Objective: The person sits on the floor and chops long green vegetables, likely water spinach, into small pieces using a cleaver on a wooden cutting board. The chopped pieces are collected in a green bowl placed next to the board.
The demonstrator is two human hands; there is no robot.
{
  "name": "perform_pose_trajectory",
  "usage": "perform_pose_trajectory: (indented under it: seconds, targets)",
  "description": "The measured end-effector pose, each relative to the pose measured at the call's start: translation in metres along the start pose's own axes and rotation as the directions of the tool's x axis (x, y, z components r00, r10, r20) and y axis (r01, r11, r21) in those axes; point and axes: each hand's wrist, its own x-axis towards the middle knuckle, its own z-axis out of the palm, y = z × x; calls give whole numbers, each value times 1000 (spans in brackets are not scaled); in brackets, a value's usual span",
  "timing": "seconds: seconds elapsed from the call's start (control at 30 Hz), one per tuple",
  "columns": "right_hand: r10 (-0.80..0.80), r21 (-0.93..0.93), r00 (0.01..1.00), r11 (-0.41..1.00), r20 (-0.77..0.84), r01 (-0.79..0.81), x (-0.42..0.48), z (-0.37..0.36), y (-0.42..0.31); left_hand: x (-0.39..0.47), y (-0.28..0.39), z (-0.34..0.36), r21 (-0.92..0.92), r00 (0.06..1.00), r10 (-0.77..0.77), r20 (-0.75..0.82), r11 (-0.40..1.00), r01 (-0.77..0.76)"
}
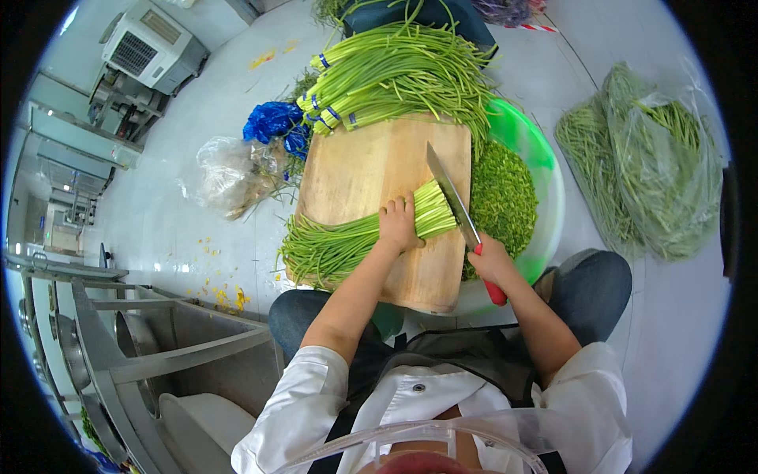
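Observation:
My left hand (pixel 400 224) presses a bundle of long green stems (pixel 331 246), like garlic scapes, flat on a wooden cutting board (pixel 355 172). The pale cut ends point right. My right hand (pixel 492 260) grips the red handle of a long-bladed knife (pixel 453 192), its blade slanting up and left beside the cut ends. Under the board's right side, a green and white basin (pixel 553 201) holds finely chopped green pieces (pixel 503 195). More stem bundles (pixel 402 77), several bound with blue bands, lie across the board's far end.
Clear plastic bags of green stems (pixel 657 172) lie on the floor at right. A crumpled clear bag (pixel 228 175) and blue plastic (pixel 272 122) are left of the board. A metal rack (pixel 189 355) stands at lower left, an air cooler (pixel 148 47) at upper left.

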Motion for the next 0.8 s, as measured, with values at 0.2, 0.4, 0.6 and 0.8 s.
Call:
perform_pose_trajectory:
  seconds: [0.2,0.4,0.6,0.8]
  targets:
    - [35,52,999,998,24,-36,-1,-4,-4,1,0,3,-26,998,-55,26,998,55]
    - [-20,58,1000,998,-17,21,2,0,8,3,2,-2,-31,1000,-16,-3,999,16]
    - [40,140,999,989,3,-40,-6,-5,-6,7,1,-3,-79,996,-90,-8,993,89]
    - [53,131,999,990,2,-52,-4,-5,-5,7,3,-7,-71,994,-112,16,991,113]
